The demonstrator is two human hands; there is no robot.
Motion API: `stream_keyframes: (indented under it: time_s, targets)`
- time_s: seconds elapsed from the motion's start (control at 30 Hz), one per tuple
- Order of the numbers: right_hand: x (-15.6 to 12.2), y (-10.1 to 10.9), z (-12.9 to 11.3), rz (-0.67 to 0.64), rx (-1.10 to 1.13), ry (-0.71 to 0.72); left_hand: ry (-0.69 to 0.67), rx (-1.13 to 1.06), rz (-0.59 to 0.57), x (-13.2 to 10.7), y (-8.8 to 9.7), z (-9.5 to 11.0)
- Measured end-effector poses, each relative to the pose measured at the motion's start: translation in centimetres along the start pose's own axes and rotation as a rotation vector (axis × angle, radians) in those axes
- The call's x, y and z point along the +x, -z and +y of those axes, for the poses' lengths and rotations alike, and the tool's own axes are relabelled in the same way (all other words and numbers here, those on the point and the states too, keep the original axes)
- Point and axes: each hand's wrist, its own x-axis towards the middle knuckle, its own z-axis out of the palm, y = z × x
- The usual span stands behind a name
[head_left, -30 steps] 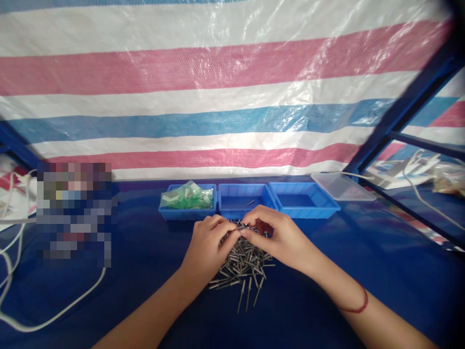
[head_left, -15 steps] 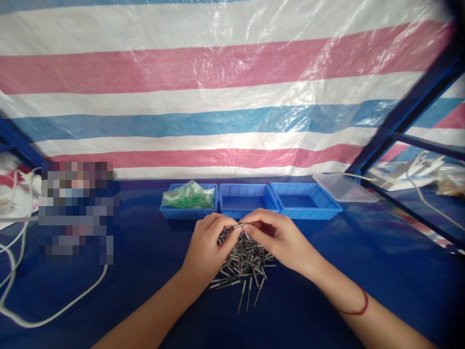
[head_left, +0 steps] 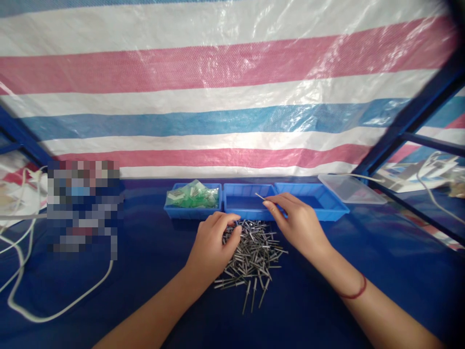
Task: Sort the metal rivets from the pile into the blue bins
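Between the thumb and fingertips of my right hand is a blind rivet, its tip pointing up and left over the middle blue bin. My left hand rests at the left side of a loose pile of blind rivets, thumb and forefinger apart with nothing seen between them. The pile lies on the dark blue table in front of the bins, and a few rivets are spread at its near edge. Part of the pile is hidden behind my left hand.
A left blue bin holds a green-and-clear plastic bag. The right blue bin stands beside the middle one, with a clear lid behind it. White cable loops across the table's left side.
My hands have moved apart from above the pile. My right hand has carried a blind rivet up and right to the middle bin, while my left hand's fingers have opened.
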Motion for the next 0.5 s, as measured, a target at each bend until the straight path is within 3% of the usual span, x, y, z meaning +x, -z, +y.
stream_keyframes:
  time_s: [0.13,0.37,0.5]
  targets:
    - [0.2,0.8,-0.1,-0.062,-0.067,-0.001,0.031,0.072,-0.09,0.1,-0.1,-0.2]
    - [-0.4,1.4,-2.3,-0.519,0.144,0.148,0.026,0.134,-0.168,0.0,-0.5,-0.2]
    - [-0.5,1.4,-2.0,-0.578,0.065,0.115,0.031,0.18,-0.193,-0.2,-0.6,-0.2]
